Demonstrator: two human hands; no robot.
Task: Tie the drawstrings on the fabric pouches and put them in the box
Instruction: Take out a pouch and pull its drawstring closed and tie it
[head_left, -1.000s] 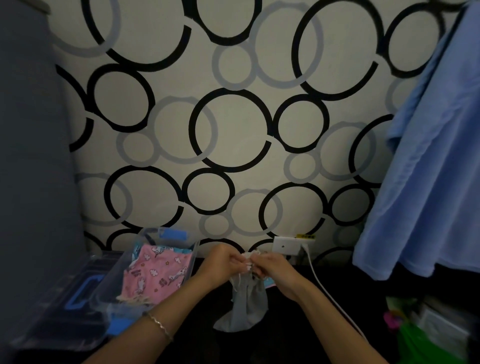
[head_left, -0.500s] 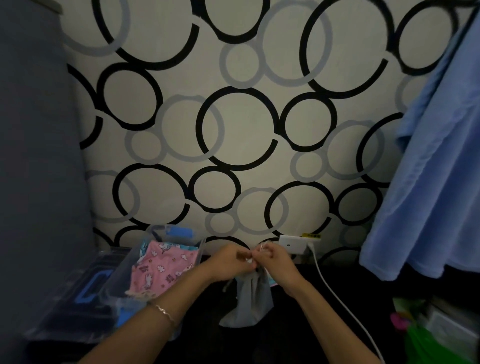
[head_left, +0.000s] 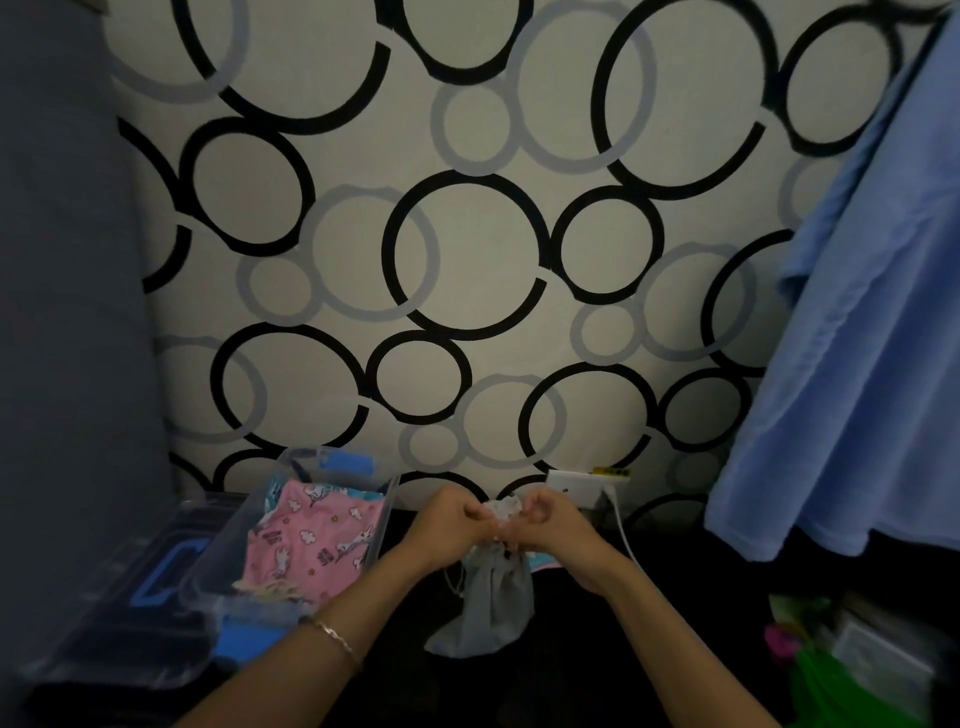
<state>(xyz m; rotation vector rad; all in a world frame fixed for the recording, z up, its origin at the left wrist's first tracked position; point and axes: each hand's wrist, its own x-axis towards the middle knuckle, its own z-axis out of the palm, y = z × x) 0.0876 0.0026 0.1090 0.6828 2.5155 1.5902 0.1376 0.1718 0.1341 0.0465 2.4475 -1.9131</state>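
Dark tabletop (head_left: 571, 686) fills the near edge of the view, and both forearms reach forward over it, the left one with a thin bracelet (head_left: 336, 636) at the wrist. Left hand (head_left: 447, 525) and right hand (head_left: 553, 522) meet at the gathered mouth of a grey pouch (head_left: 493, 597), fingers curled and pinching there; whether they grip the cord itself or only the bunched cloth is hard to tell in the dim light. The pouch hangs down from the hands, its lower end resting on the table. A loose bit of drawstring (head_left: 453, 582) dangles at its left side.

Left of the hands stands a clear plastic box (head_left: 388, 501) holding a pink printed pouch (head_left: 311, 540), with a clear lid (head_left: 130, 618) lying further left. Behind the right hand a white wall socket (head_left: 569, 483) feeds a white cable (head_left: 626, 535). Green clutter (head_left: 831, 680) sits at the right, below a hanging blue cloth (head_left: 857, 364). Circle-patterned wall (head_left: 467, 260) backs everything.
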